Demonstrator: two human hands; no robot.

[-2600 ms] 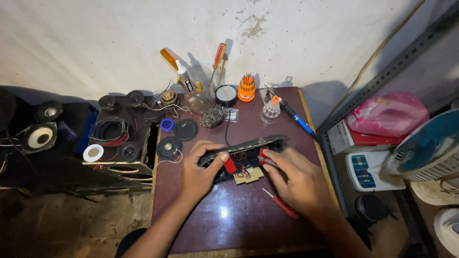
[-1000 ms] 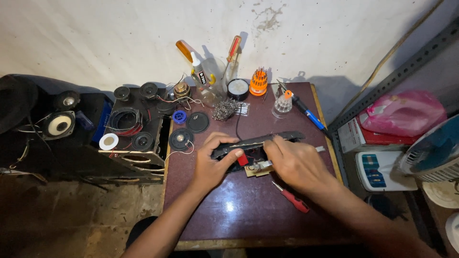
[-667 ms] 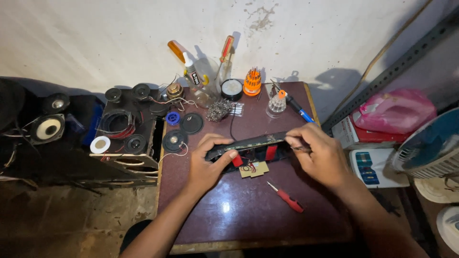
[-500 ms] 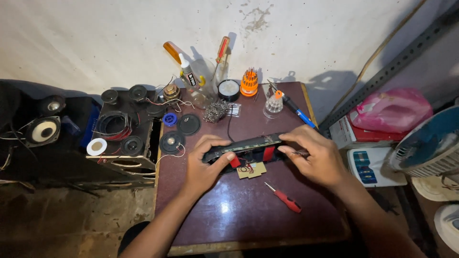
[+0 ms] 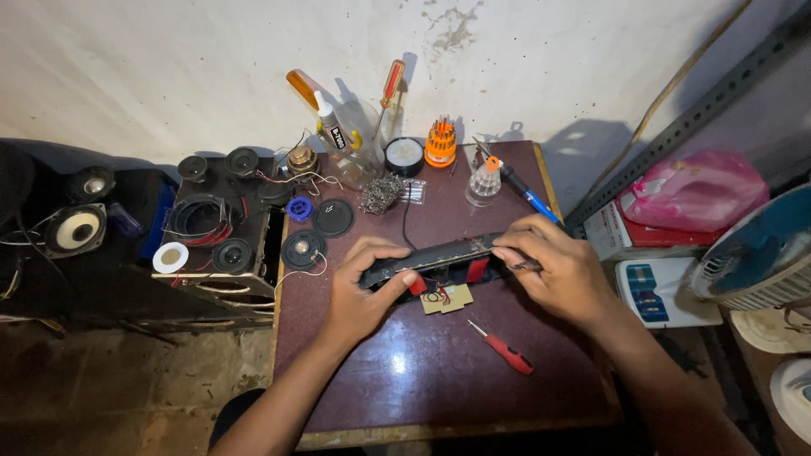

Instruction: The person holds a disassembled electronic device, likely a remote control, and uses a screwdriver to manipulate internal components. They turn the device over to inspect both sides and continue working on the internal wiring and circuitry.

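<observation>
Black speaker casing, a long narrow bar with red end pieces, lies across the middle of the dark red counter and is held at both ends. By the look of it the work is partway: the casing is open, a small tan circuit board hangs out below it at about 6 o'clock on thin wires, and nothing shows the housing closed up again; I judge the board and wires are yet to be settled back inside. The left hand wraps the left end, its grip closed, thumb along the near edge and fingers curled over the top. The right hand clamps the right end, its grip likewise closed on the casing, fingertips pressed along the upper edge; whether it also pinches a small tool there I cannot tell. A red-handled screwdriver lies loose on the counter at 5 o'clock from the casing, untouched. At 12 o'clock, against the wall, stand an orange bit holder, a round tin, a glue tube and a tangle of metal wool. At 9 o'clock from the casing two round black speaker drivers rest on the counter's edge, beside a dark box set with more drivers and coiled wire. At 3 o'clock, off the counter, sit a pink bag and a fan.
</observation>
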